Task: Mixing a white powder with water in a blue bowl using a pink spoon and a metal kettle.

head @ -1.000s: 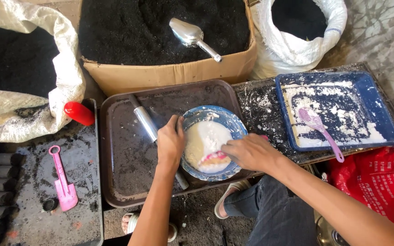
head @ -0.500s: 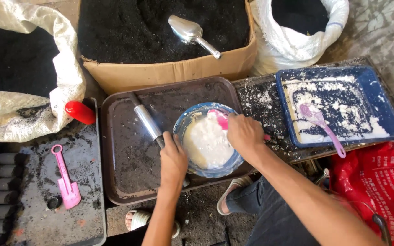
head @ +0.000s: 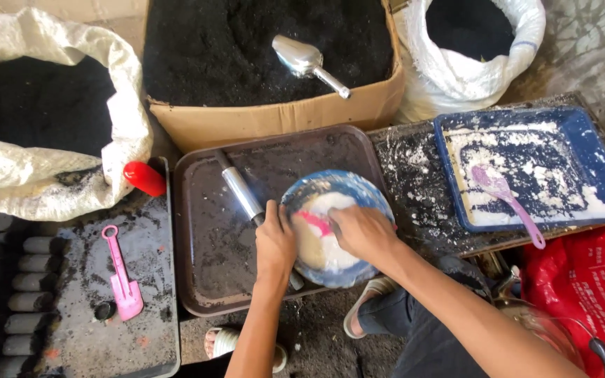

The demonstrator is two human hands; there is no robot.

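Note:
A blue bowl of white paste sits on the right part of a brown tray. My left hand grips the bowl's left rim. Over the bowl, my right hand is closed on a pink tool whose tip lies in the paste. A metal tube lies slanted on the tray, just left of my left hand.
A cardboard box of black powder with a metal scoop stands behind the tray. White sacks of black powder flank it. At right, a blue tray holds white powder and a purple spoon. At left lie a pink spatula, a red cap and dark cylinders.
My right hand has moved from the bowl's far rim down into the paste. My left hand has moved a little up to the bowl's left rim.

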